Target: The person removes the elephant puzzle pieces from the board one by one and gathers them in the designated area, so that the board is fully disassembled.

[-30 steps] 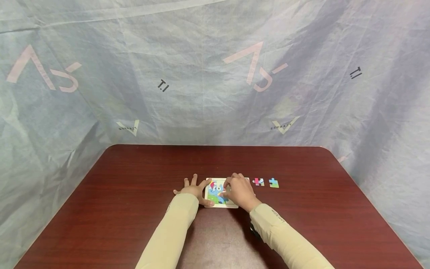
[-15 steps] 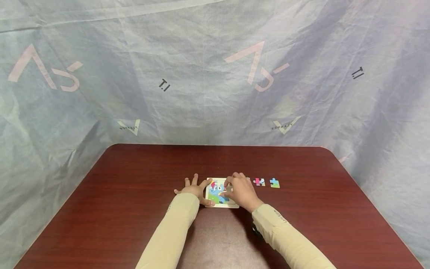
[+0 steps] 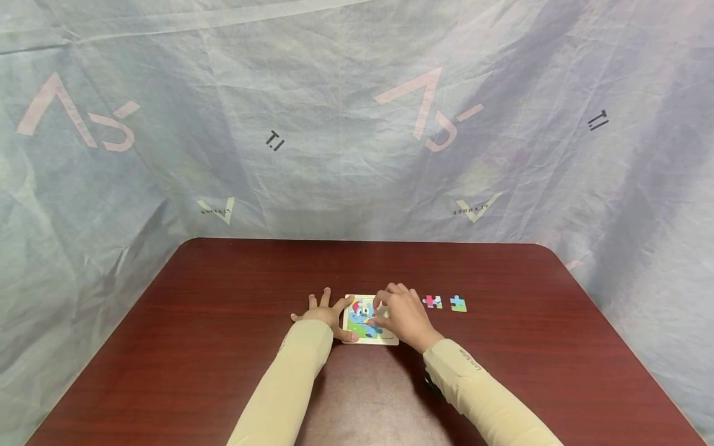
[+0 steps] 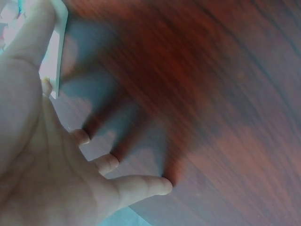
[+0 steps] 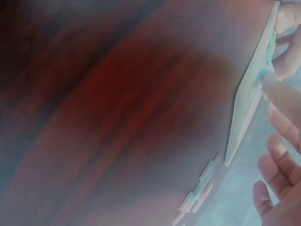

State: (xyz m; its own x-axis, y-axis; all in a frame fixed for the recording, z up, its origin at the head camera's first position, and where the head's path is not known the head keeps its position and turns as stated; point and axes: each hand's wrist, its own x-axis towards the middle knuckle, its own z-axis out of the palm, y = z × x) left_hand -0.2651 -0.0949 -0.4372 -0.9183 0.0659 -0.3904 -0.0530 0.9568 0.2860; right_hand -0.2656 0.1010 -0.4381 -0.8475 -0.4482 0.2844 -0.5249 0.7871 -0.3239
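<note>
A small jigsaw board [image 3: 369,341] with a pale frame lies on the table, its left part filled with a blue cartoon character on green. My left hand [image 3: 323,317] spreads its fingers at the board's left side, thumb and index finger resting on the frame. Over the right half, my right hand [image 3: 408,317] pinches a small puzzle piece [image 3: 374,314] between thumb and index finger, low against the picture; the fingers hide most of it. Seen edge-on in the right wrist view, the board [image 5: 241,115] has the right thumb right at its surface.
Two loose puzzle pieces lie right of the board: a pink and white one [image 3: 432,301] and a blue and green one [image 3: 458,303]. The dark red table [image 3: 223,279] ends at a grey fabric sheet [image 3: 334,186] behind it.
The whole scene has shifted slightly right in the head view. My right hand has moved a little to the right relative to the board; my left hand keeps its place on the frame.
</note>
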